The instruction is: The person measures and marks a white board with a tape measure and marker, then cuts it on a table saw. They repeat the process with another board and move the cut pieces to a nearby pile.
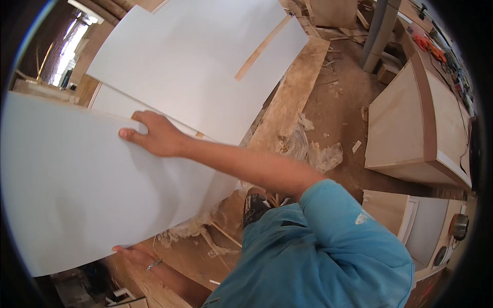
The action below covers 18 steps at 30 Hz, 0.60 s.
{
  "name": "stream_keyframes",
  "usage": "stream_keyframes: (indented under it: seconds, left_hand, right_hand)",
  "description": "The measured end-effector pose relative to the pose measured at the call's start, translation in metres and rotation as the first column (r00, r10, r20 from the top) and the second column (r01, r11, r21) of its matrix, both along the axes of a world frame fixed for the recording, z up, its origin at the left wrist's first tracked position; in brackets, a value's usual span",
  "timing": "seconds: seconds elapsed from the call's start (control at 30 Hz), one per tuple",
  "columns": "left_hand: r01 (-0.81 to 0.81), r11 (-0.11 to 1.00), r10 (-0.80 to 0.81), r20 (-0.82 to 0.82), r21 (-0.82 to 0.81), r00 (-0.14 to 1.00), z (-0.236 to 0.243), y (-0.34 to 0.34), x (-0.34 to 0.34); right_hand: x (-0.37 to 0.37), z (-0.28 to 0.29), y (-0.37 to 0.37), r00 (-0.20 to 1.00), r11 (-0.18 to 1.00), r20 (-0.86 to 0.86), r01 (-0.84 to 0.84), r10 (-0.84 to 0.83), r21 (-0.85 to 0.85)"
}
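A large white panel (77, 179) fills the left side, tilted, with its far edge raised above another white panel behind it. My right hand (159, 136) reaches across and grips that far edge, its fingers curled over the rim. At the near edge my left hand (134, 256), with a bracelet on the wrist, holds the same panel from below; most of its fingers are hidden. The second white panel (205, 56) lies flat beyond, with a thin wooden strip (262, 49) on it.
A long wooden plank (287, 92) runs beside the flat panel. Plastic sheeting (326, 156) and wood scraps litter the brown floor. Pale cabinets (395, 123) stand on the right, near a grey post (380, 36). Tools lie on a bench at the upper right.
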<state>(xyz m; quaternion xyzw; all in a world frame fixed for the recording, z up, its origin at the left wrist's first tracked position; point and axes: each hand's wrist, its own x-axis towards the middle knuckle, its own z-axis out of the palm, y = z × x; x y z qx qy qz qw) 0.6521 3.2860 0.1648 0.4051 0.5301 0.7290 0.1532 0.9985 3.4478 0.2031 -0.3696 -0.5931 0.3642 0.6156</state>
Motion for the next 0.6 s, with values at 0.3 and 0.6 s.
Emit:
stream_keyframes:
  seconds: [0.3, 0.6]
  left_hand:
    - [0.068, 0.928, -0.109, -0.091, -0.368, 0.990, -0.080, 0.284, 0.097]
    - [0.284, 0.862, -0.399, -0.217, -0.419, 0.891, -0.161, 0.437, 0.131]
  right_hand:
    - [0.117, -0.033, 0.240, 0.985, 0.963, -0.158, 0.022, -0.067, -0.269]
    - [0.179, -0.119, 0.381, 0.988, 0.880, -0.070, 0.089, -0.137, -0.466]
